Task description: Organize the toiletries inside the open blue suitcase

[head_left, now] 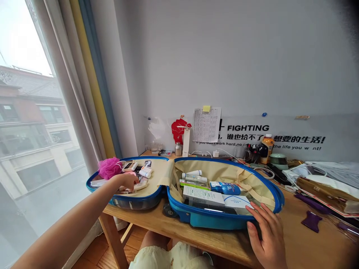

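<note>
A blue suitcase lies open on the wooden table, its two halves side by side. My left hand reaches into the left half among small toiletries; its fingertips are partly hidden, and what they hold, if anything, is unclear. Beside it are a pink bath puff and a white tube. My right hand rests with fingers spread at the near right rim of the right half. That half holds a white box, a second white box, a blue packet and several tubes.
Along the wall stand an orange bottle, black pens, a green-lidded jar and a white upright stand. A brown case and purple cloth lie at the right. Curtains and a window are at the left.
</note>
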The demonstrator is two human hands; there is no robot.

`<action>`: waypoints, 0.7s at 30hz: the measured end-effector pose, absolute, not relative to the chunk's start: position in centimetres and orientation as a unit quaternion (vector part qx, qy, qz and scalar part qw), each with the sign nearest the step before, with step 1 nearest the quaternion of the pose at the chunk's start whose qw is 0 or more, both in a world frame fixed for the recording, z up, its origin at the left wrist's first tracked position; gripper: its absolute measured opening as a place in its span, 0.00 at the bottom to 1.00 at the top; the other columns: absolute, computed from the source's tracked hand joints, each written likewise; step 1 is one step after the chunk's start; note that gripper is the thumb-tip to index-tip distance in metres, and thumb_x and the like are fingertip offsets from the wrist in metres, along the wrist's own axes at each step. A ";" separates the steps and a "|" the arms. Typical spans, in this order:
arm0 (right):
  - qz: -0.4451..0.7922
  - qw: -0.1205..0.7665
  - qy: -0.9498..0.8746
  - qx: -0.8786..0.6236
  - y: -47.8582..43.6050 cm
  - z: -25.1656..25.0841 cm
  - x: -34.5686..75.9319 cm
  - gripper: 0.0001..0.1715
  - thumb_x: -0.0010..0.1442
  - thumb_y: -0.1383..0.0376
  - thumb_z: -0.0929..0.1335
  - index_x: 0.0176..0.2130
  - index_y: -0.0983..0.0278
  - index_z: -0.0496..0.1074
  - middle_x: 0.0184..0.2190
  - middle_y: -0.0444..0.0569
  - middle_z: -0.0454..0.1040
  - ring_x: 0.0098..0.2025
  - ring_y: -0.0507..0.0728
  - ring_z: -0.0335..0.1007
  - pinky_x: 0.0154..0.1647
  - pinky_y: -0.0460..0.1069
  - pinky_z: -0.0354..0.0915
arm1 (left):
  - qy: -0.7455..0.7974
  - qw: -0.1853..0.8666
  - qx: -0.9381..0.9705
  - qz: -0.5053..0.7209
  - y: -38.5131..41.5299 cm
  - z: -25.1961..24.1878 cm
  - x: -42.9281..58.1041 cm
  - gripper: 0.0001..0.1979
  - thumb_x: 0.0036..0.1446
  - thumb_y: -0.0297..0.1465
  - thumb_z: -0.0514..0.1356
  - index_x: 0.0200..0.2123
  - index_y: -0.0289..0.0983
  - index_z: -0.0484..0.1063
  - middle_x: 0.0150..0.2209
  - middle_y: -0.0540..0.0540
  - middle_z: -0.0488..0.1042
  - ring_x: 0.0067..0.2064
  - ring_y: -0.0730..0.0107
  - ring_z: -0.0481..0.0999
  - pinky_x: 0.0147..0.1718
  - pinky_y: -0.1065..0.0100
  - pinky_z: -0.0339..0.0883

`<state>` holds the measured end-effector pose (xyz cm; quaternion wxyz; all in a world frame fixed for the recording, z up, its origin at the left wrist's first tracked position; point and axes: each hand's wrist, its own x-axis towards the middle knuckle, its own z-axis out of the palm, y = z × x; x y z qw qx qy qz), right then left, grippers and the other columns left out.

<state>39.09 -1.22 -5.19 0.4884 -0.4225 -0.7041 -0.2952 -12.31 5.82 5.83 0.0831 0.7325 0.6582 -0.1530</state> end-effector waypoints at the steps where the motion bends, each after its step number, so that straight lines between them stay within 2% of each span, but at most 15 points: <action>1: -0.295 0.491 -0.704 -0.421 -1.2 -5.1 39.0 0.19 0.64 0.61 0.59 0.53 0.60 0.65 0.50 0.54 0.72 0.58 0.65 0.63 0.60 0.62 0.55 | 0.663 0.087 0.727 -0.155 5.8 5.9 -12.3 0.22 0.42 0.35 0.67 0.43 0.40 0.72 0.36 0.48 0.77 0.36 0.66 0.76 0.33 0.68 0.69; 6: -0.296 0.497 -0.704 -0.413 -1.3 -5.0 38.9 0.18 0.64 0.62 0.59 0.53 0.61 0.65 0.50 0.54 0.71 0.59 0.65 0.62 0.60 0.62 0.56 | 0.683 0.088 0.711 -0.142 5.7 6.1 -12.1 0.23 0.41 0.41 0.64 0.41 0.38 0.71 0.42 0.44 0.77 0.42 0.59 0.76 0.38 0.65 0.68; 11: -0.302 0.482 -0.706 -0.421 -1.4 -5.1 38.9 0.19 0.65 0.61 0.58 0.53 0.61 0.65 0.49 0.55 0.72 0.59 0.65 0.63 0.60 0.62 0.56 | 0.682 0.081 0.721 -0.097 5.0 6.4 -11.5 0.20 0.42 0.40 0.63 0.40 0.39 0.71 0.40 0.46 0.78 0.41 0.60 0.76 0.37 0.66 0.67; 15: -0.296 0.488 -0.704 -0.423 -1.4 -5.2 39.0 0.18 0.65 0.61 0.58 0.53 0.60 0.65 0.50 0.54 0.72 0.59 0.65 0.63 0.60 0.62 0.55 | 0.669 0.052 0.741 -0.008 5.1 8.5 -10.0 0.23 0.56 0.43 0.53 0.51 0.38 0.66 0.41 0.46 0.77 0.40 0.62 0.75 0.38 0.66 0.67; 18: -0.291 0.496 -0.704 -0.417 -1.3 -5.2 38.9 0.18 0.65 0.61 0.59 0.52 0.61 0.66 0.49 0.55 0.72 0.58 0.65 0.63 0.60 0.62 0.55 | 0.632 0.034 0.771 0.066 6.0 10.8 -6.9 0.26 0.63 0.45 0.44 0.58 0.39 0.59 0.48 0.45 0.75 0.44 0.63 0.74 0.42 0.66 0.66; 21: -0.291 0.499 -0.700 -0.420 -1.3 -5.1 38.8 0.18 0.65 0.60 0.58 0.51 0.60 0.66 0.49 0.54 0.72 0.57 0.64 0.64 0.60 0.62 0.55 | 0.580 0.028 0.808 0.099 7.3 12.1 -2.1 0.25 0.63 0.46 0.47 0.60 0.42 0.59 0.53 0.46 0.71 0.49 0.62 0.72 0.47 0.67 0.64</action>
